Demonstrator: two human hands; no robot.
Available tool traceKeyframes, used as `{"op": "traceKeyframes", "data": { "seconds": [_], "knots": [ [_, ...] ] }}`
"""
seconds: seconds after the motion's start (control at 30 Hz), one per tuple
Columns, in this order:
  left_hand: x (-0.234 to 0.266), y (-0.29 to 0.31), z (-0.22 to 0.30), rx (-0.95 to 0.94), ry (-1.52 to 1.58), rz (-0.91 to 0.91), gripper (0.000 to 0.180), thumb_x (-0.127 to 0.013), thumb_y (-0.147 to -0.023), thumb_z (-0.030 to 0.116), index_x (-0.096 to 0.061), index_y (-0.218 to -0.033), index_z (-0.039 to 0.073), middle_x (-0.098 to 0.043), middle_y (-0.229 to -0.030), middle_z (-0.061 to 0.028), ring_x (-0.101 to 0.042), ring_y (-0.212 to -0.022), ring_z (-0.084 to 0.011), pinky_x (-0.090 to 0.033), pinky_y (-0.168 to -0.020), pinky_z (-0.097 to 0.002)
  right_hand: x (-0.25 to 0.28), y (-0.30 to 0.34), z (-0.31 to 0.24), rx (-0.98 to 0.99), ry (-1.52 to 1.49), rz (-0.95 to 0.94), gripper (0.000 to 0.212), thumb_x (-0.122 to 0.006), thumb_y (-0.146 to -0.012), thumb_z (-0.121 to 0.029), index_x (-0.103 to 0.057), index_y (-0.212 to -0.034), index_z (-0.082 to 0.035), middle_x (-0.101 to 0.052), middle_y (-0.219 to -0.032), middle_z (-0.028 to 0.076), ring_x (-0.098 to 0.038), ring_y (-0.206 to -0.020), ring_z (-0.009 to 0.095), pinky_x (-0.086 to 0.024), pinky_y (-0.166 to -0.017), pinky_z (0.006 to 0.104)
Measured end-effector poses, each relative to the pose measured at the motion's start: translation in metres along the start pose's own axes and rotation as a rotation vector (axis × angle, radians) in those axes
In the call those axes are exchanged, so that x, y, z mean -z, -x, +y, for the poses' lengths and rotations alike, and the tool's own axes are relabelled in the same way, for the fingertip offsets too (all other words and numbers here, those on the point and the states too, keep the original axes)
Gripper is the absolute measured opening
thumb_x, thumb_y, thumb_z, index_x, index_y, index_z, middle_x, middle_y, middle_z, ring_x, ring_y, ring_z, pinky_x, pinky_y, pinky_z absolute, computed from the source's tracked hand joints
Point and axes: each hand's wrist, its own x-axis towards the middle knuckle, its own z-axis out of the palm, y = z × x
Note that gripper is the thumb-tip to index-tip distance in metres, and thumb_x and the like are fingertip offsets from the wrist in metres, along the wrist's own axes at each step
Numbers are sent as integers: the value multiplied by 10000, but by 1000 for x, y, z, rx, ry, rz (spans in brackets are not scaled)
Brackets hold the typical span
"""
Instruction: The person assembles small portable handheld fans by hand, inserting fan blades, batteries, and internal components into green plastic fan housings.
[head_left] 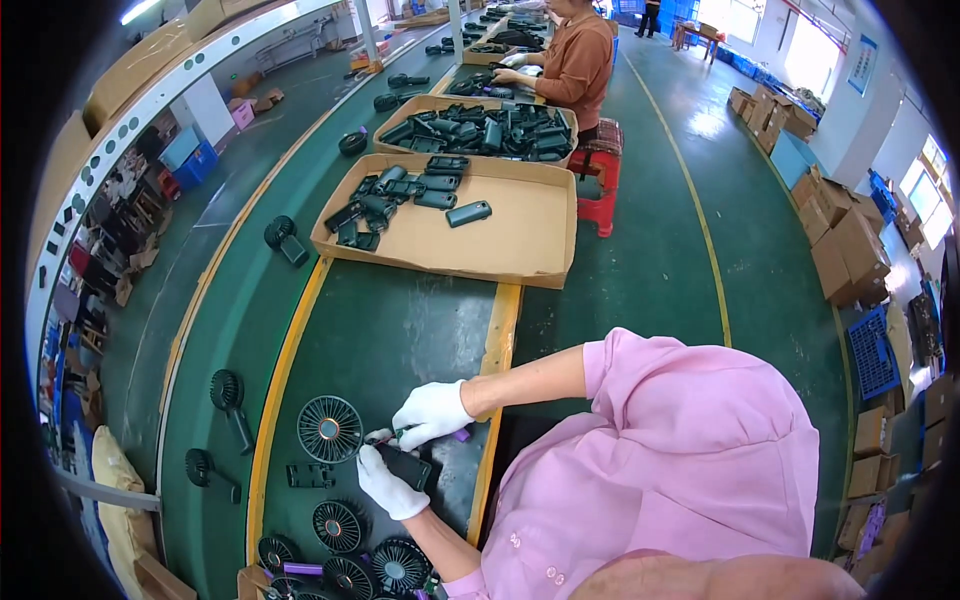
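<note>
My left hand point(391, 486), in a white glove, is closed on a dark green fan handle point(410, 466) above the workbench. My right hand point(432, 414), also gloved, has its fingers bent together at the handle's upper end; what they pinch is hidden. Just left of both hands is a round fan head point(330, 429) with thin dark spokes; whether it is joined to the handle I cannot tell. A purple piece point(461, 435) shows beside my right hand. Below the fan head lies a dark rectangular shell part point(309, 476).
Several fan heads point(340, 526) and purple cylinders point(303, 568) crowd the near end. A green belt point(215, 330) on the left carries handheld fans point(229, 402). Beyond the bench, a cardboard tray point(500, 250) holds dark shells. A co-worker point(578, 60) sits farther along by a red stool point(597, 195).
</note>
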Motion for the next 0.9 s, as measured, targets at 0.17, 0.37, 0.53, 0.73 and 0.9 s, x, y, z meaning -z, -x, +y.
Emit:
{"op": "traceKeyframes", "data": {
  "seconds": [0.17,0.37,0.53,0.73,0.9],
  "knots": [
    [2,-17,-7,4,247,-39,380,-457,-976,367,-553,-1091,17,-607,-978,-91,-601,-848,-174,-513,-682,-279,-16,-28,22,84,285,164,358,-529,-887,-389,-621,-811,-52,-610,-667,186,-609,-650,392,-480,-592,468],
    [5,-13,-20,-12,415,-9,345,-458,-989,382,-546,-1073,60,-611,-941,-69,-581,-873,-196,-456,-840,-369,-20,-22,14,-19,262,98,304,-584,-831,-328,-675,-875,-41,-651,-719,192,-645,-677,369,-509,-615,431],
    [-1,5,4,23,584,-74,326,-504,-973,396,-545,-1033,78,-599,-830,-47,-577,-792,-179,-472,-735,-331,-2,-12,20,-101,-356,-197,291,-703,-696,-176,-632,-887,32,-671,-743,91,-678,-722,203,-520,-624,313],
    [3,2,-1,74,600,-35,337,-542,-954,407,-562,-1019,77,-621,-808,-35,-587,-734,-151,-480,-667,-287,-30,11,27,-214,-1653,-215,121,-616,-819,-14,-545,-916,-7,-618,-789,128,-638,-712,241,-519,-656,361],
    [27,5,-11,184,492,94,344,-551,-945,418,-589,-974,78,-606,-764,-18,-566,-663,-132,-467,-607,-272,-12,-2,10,-92,-599,-343,203,-695,-802,-204,-606,-872,-35,-640,-751,69,-624,-668,181,-498,-600,322]
  ]
}}
